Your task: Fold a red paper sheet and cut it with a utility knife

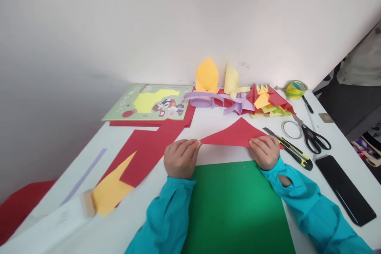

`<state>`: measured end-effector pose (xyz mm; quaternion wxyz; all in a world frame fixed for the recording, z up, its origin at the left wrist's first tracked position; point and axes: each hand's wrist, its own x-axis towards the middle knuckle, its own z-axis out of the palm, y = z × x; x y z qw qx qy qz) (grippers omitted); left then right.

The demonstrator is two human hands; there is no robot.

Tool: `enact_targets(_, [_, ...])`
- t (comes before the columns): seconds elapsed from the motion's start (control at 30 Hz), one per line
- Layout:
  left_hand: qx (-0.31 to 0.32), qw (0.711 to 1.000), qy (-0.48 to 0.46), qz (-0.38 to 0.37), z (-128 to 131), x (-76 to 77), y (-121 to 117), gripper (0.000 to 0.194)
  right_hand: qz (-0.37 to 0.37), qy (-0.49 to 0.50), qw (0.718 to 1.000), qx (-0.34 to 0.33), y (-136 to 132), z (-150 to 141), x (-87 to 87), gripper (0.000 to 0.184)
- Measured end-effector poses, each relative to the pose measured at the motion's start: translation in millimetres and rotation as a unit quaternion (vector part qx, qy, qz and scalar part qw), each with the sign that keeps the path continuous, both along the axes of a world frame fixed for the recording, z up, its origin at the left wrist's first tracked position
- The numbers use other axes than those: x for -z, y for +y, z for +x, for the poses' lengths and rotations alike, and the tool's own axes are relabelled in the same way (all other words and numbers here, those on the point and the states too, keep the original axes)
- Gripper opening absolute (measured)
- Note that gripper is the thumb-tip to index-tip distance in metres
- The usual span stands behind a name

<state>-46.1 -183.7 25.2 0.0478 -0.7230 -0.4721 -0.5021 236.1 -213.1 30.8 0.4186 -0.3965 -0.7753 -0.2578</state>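
A red paper triangle is stretched between my two hands, its peak pointing away from me. My left hand pinches its left corner between thumb and fingertips. Near the right end, my right hand is closed on its lower edge, hiding part of that corner. The paper is just beyond the far edge of a green mat on the white table. A yellow and black utility knife lies right beside my right hand, partly behind it.
Scissors, a tape roll and a black phone lie at right. Red sheets and an orange piece lie at left. A paper pad and folded paper shapes line the wall. A blurred white object is at lower left.
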Motion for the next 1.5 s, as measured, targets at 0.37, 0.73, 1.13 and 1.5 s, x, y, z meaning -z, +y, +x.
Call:
enact_targets(0.37, [0.214, 0.800, -0.371, -0.420, 76.0, -8.8, -40.9, 0.033, 0.007, -0.024, 0.999, -0.023, -12.8, -17.4, 1.2, 0.023])
enact_targets(0.73, [0.200, 0.627, -0.609, -0.442, 100.4, -8.8, -29.8, 0.036, -0.082, 0.219, 0.970, -0.061, -25.2, -53.7, -1.2, 0.023])
enact_targets(1.13, [0.249, 0.585, -0.621, -0.459, 104.6, -5.9, -34.1, 0.029, -0.485, 0.563, 0.657, -0.132, -5.4, -64.3, 11.1, 0.044])
enact_targets(1.5, [0.220, 0.587, -0.618, -0.475, 101.1, -2.0, -32.4, 0.032, -0.454, 0.614, 0.637, -0.109, -3.9, -60.1, 19.7, 0.040])
